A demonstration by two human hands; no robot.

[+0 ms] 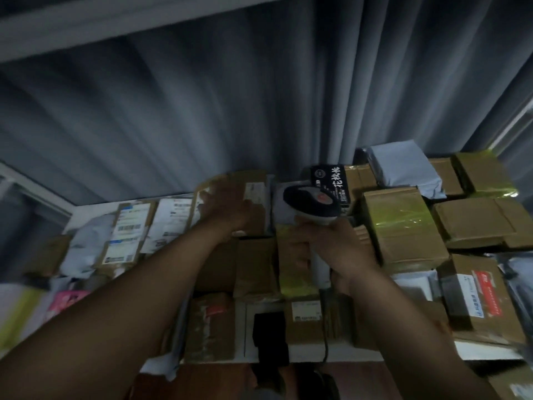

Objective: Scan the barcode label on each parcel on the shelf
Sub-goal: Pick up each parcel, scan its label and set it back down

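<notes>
A white shelf [478,352] is packed with cardboard parcels and grey mailer bags. My right hand [331,249] grips the white handle of a barcode scanner [311,204], whose dark head with a red button points toward the back of the shelf. My left hand [227,207] reaches onto a brown cardboard parcel [253,183] standing at the back centre, fingers spread over its taped face; the hand is blurred. A labelled brown parcel [127,232] and a white-labelled parcel [170,220] lie to the left. A black box with white characters [331,180] sits just behind the scanner head.
Boxes wrapped in yellow-green tape [401,226] and plain brown boxes [476,220] fill the right side. A grey mailer bag [403,168] lies at the back right. Grey curtains [230,96] hang behind the shelf. The scanner's dark cable [326,342] hangs over the front edge.
</notes>
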